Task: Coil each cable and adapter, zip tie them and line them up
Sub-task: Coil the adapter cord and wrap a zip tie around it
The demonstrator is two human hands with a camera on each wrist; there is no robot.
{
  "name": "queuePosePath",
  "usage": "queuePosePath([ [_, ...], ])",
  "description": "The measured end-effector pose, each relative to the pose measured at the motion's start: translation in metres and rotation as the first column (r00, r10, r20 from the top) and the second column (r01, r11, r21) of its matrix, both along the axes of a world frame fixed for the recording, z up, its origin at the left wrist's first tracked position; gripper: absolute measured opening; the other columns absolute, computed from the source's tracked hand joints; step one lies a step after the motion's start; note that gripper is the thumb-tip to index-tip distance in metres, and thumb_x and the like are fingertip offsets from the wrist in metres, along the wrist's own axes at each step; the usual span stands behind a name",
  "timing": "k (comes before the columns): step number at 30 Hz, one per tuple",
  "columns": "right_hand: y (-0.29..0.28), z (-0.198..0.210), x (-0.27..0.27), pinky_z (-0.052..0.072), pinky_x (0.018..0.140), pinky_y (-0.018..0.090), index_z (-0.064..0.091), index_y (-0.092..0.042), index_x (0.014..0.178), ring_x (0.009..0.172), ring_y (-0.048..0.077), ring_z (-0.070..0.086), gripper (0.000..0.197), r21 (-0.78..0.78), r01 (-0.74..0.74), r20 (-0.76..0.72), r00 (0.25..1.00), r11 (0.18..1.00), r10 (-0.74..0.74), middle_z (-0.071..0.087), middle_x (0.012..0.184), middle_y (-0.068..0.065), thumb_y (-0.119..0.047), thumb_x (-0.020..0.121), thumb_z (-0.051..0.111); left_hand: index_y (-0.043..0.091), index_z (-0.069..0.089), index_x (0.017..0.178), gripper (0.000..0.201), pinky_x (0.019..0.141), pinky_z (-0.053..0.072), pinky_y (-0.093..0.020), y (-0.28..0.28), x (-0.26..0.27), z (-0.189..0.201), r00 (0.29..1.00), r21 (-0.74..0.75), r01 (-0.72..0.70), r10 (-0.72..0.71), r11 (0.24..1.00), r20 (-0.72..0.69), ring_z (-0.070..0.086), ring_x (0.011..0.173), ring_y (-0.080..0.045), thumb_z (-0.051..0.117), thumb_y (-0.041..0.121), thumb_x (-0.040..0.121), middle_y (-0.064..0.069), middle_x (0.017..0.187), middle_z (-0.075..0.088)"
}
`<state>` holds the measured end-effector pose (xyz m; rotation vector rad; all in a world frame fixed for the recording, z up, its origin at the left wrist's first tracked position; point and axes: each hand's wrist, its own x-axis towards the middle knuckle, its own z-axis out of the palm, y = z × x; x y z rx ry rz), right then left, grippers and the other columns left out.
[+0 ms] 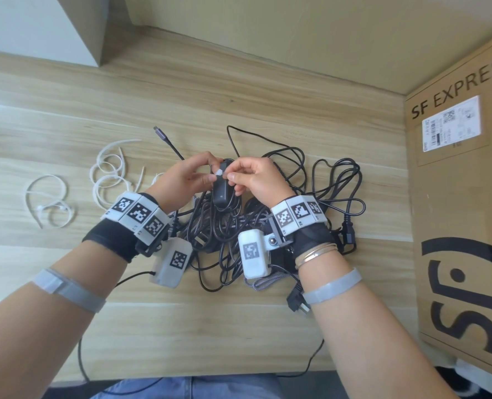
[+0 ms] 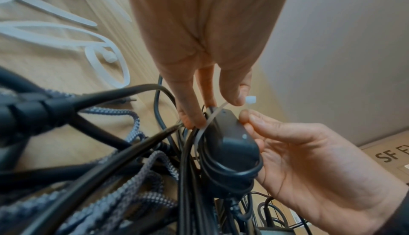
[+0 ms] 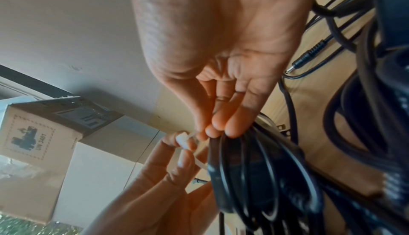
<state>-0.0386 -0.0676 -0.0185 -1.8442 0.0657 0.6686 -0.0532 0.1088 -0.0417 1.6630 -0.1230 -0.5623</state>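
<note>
above the middle of the desk [image 1: 66, 298], both hands hold a black adapter [image 1: 221, 189] wrapped in its own thin cable, its long axis running from the near edge toward the far edge. the left hand [image 1: 181, 180] pinches the head of a white zip tie [image 1: 219, 173] looped round it; the right hand [image 1: 256, 180] pinches the tie's tail. a tangle of black cables [image 1: 325, 180] lies beneath. spare zip ties [image 1: 109, 174] lie toward the left edge, and a cardboard box [image 1: 463, 214] stands at the right edge.

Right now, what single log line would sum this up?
step: fastening zip tie | left hand: pinches tie head | right hand: pinches tie tail, steadies black adapter wrapped in its cable | spare ties: on table
</note>
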Motion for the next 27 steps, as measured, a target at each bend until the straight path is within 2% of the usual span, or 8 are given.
queuePosePath([
  [5, -0.0007, 0.0002, 0.0003, 0.048, 0.056, 0.013, 0.064, -0.004, 0.087, 0.049, -0.003, 0.054, 0.013, 0.024, -0.005, -0.022, 1.0, 1.0, 0.006, 0.059, 0.07, 0.002, 0.004, 0.089, 0.054, 0.016, 0.048, 0.084, 0.016, 0.074, 0.05, -0.012, -0.0001, 0.0018, 0.0021, 1.0, -0.002, 0.009, -0.009, 1.0, -0.007, 0.063, 0.082, 0.007, 0.048, 0.001, 0.092, 0.001, 0.106, 0.054],
  [9, -0.0014, -0.0002, 0.0036, 0.049, 0.059, 0.016, 0.064, -0.011, 0.08, 0.051, 0.0, 0.053, 0.02, 0.003, -0.038, -0.044, 0.998, 0.999, 0.038, 0.058, 0.069, 0.001, 0.003, 0.09, 0.053, 0.014, 0.049, 0.084, 0.016, 0.075, 0.051, -0.014, 0.0, 0.0021, 0.0013, 0.999, -0.025, 0.019, -0.02, 1.0, -0.029, 0.064, 0.084, 0.004, 0.048, -0.001, 0.091, 0.009, 0.106, 0.054],
  [17, -0.0013, 0.0067, 0.0066, 0.045, 0.052, 0.009, 0.062, -0.01, 0.078, 0.048, -0.008, 0.053, 0.023, 0.016, -0.079, -0.072, 0.994, 0.997, 0.08, 0.055, 0.067, -0.001, 0.006, 0.089, 0.051, 0.016, 0.05, 0.083, 0.019, 0.075, 0.051, -0.012, 0.0, 0.0012, 0.0031, 0.999, -0.011, 0.008, -0.009, 1.0, -0.043, 0.064, 0.086, 0.005, 0.048, 0.0, 0.091, 0.012, 0.115, 0.051],
  [21, -0.0005, 0.0071, 0.0064, 0.044, 0.053, 0.008, 0.062, -0.009, 0.081, 0.051, -0.006, 0.055, 0.02, 0.008, -0.082, -0.065, 0.994, 0.997, 0.083, 0.056, 0.069, 0.0, 0.005, 0.09, 0.051, 0.015, 0.05, 0.083, 0.019, 0.075, 0.051, -0.014, -0.0003, 0.0018, 0.0052, 0.999, 0.007, 0.019, -0.019, 1.0, -0.036, 0.064, 0.082, 0.004, 0.049, -0.002, 0.091, 0.009, 0.11, 0.054],
  [22, 0.0002, 0.0063, 0.006, 0.046, 0.055, 0.01, 0.061, -0.01, 0.081, 0.056, -0.004, 0.056, 0.02, 0.005, -0.089, -0.056, 0.994, 0.996, 0.09, 0.056, 0.069, 0.0, 0.004, 0.09, 0.051, 0.017, 0.051, 0.082, 0.022, 0.076, 0.052, -0.016, -0.0005, 0.0028, 0.006, 0.999, 0.03, 0.033, -0.032, 0.999, -0.018, 0.064, 0.081, 0.002, 0.049, -0.003, 0.09, 0.003, 0.109, 0.056],
  [24, 0.0024, 0.0039, 0.005, 0.05, 0.061, 0.014, 0.059, -0.013, 0.084, 0.065, 0.002, 0.057, 0.018, -0.006, -0.101, -0.031, 0.994, 0.995, 0.101, 0.058, 0.07, -0.001, 0.002, 0.091, 0.052, 0.026, 0.054, 0.077, 0.031, 0.083, 0.054, -0.026, 0.0001, 0.0058, 0.0065, 0.998, 0.107, 0.064, -0.066, 0.992, 0.014, 0.064, 0.087, -0.012, 0.052, -0.002, 0.089, -0.008, 0.111, 0.056],
  [26, 0.0034, 0.0031, 0.0031, 0.053, 0.069, 0.022, 0.054, -0.014, 0.093, 0.07, 0.01, 0.059, 0.013, 0.0, -0.097, -0.011, 0.995, 0.995, 0.097, 0.06, 0.071, -0.003, -0.001, 0.091, 0.054, 0.033, 0.053, 0.072, 0.038, 0.089, 0.052, -0.04, 0.0012, 0.0078, 0.0077, 0.996, 0.182, 0.081, -0.087, 0.98, 0.023, 0.062, 0.095, -0.025, 0.055, -0.001, 0.088, -0.01, 0.113, 0.056],
  [27, 0.0031, 0.0029, 0.002, 0.054, 0.073, 0.027, 0.052, -0.016, 0.096, 0.072, 0.013, 0.059, 0.014, 0.003, -0.095, -0.004, 0.995, 0.995, 0.095, 0.06, 0.071, -0.005, -0.003, 0.09, 0.056, 0.034, 0.053, 0.07, 0.037, 0.091, 0.05, -0.043, 0.0009, 0.0077, 0.009, 0.996, 0.21, 0.079, -0.086, 0.974, 0.028, 0.061, 0.097, -0.027, 0.057, 0.0, 0.087, -0.009, 0.113, 0.056],
])
